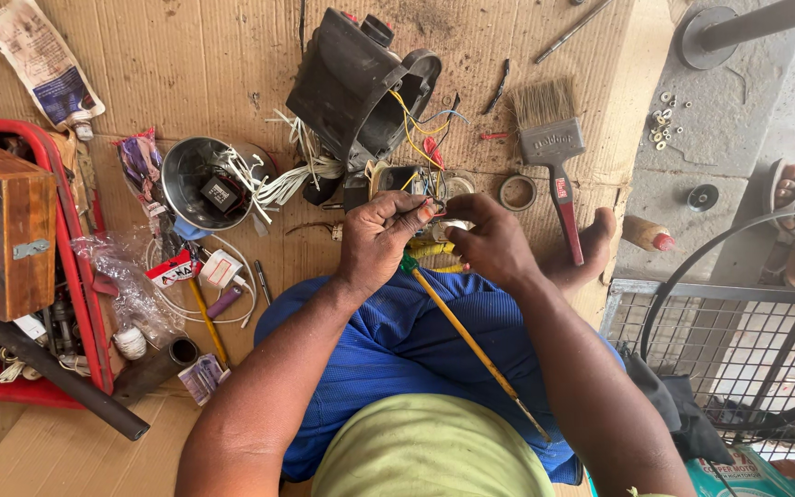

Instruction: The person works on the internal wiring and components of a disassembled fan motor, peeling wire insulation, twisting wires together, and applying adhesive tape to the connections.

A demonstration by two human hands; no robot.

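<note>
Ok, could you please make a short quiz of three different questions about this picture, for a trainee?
1. True or false: the paintbrush lies on the cardboard, touched by neither hand.
2. What do the left hand and the right hand work on together?
A. thin coloured wires
B. a roll of tape
C. a wooden box
3. Fill in: the yellow rod rests across the person's ____.

Key:
1. True.
2. A; both hands pinch at the wires coming from the black housing.
3. Lap, over the blue cloth.

Flattened cardboard sheet (204, 64) on the floor; paintbrush (552, 147), tape roll (517, 192), steel bowl (197, 184), crumpled packet (43, 63)
</note>
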